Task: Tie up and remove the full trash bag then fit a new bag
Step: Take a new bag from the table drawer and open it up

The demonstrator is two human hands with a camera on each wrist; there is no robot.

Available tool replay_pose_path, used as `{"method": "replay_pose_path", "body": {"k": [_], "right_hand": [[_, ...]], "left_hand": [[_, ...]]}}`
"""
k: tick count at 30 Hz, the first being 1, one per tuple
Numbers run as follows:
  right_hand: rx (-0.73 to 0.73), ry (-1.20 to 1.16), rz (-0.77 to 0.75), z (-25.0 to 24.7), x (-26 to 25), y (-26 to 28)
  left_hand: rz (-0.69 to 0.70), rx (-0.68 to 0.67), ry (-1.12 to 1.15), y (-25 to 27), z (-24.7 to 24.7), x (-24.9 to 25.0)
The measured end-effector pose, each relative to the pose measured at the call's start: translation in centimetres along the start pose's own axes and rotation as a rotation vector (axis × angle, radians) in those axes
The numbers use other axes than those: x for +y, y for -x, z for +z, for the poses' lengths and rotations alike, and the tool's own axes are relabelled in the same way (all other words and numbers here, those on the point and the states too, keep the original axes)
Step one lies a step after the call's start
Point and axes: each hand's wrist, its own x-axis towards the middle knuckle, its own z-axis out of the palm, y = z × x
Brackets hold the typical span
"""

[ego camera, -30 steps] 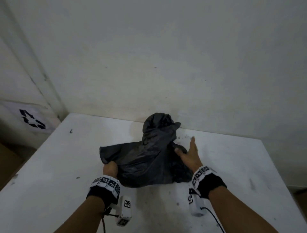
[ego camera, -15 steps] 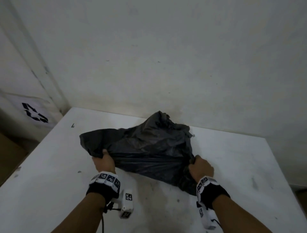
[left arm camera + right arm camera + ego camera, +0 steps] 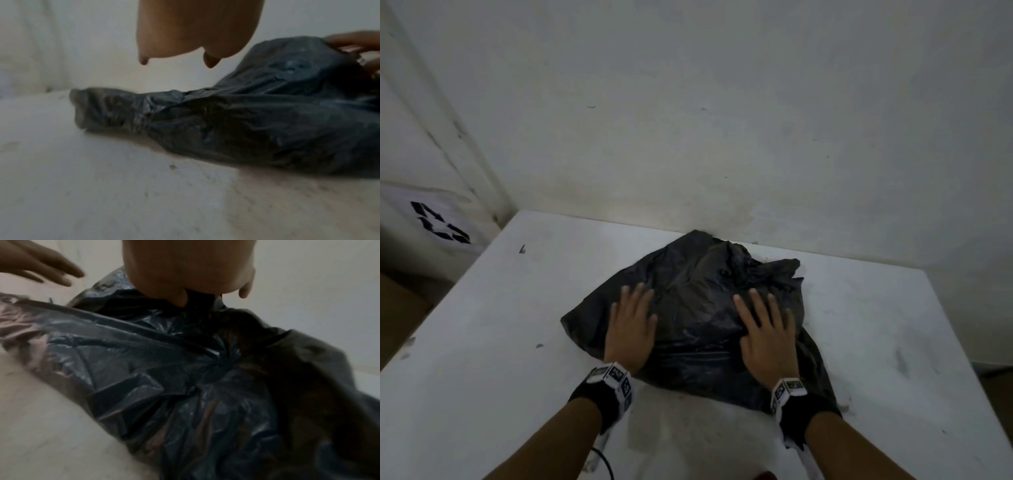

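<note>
A crumpled black trash bag (image 3: 698, 308) lies spread on a white table (image 3: 482, 342) near the back wall. My left hand (image 3: 631, 318) lies flat on the bag's left part with fingers straight. My right hand (image 3: 765, 325) lies flat on its right part, fingers spread. In the left wrist view the black bag (image 3: 246, 123) stretches across the tabletop under my left hand (image 3: 195, 32). The right wrist view shows wrinkled bag plastic (image 3: 185, 386) under my right hand (image 3: 189, 269), with my left hand (image 3: 39, 264) at the upper left. Neither hand grips the plastic.
A plain white wall (image 3: 722, 120) rises right behind the table. A white panel with a black recycling symbol (image 3: 440, 222) stands off the table's left side. The tabletop is scuffed with dark marks (image 3: 900, 356).
Both hands held the bag's near edge and pulled it wider half a second ago. Now they have let go and lie flat on top of the spread bag.
</note>
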Motion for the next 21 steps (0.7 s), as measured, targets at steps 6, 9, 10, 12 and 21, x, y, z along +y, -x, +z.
{"method": "replay_pose_path", "body": {"k": [6,9,10,12,21], "right_hand": [[-0.580,-0.012,0.311,3.4,1.1,1.3],[-0.540,0.023,0.365,3.0,1.4,1.1],[-0.460,0.028,0.370,2.5,1.1,0.5],[-0.312,0.034,0.364,1.5,0.3,-0.5],[-0.680,-0.179,0.512,2.4,3.7,0.5]], "left_hand": [[-0.037,-0.602,-0.354,-0.7,1.8,-0.4],[-0.074,-0.548,-0.480,-0.5,1.6,1.2],[-0.071,-0.508,-0.513,-0.8,1.5,2.3],[-0.044,-0.435,-0.549,-1.5,1.5,3.9],[-0.219,-0.780,-0.530,-1.6,2.4,1.3]]}}
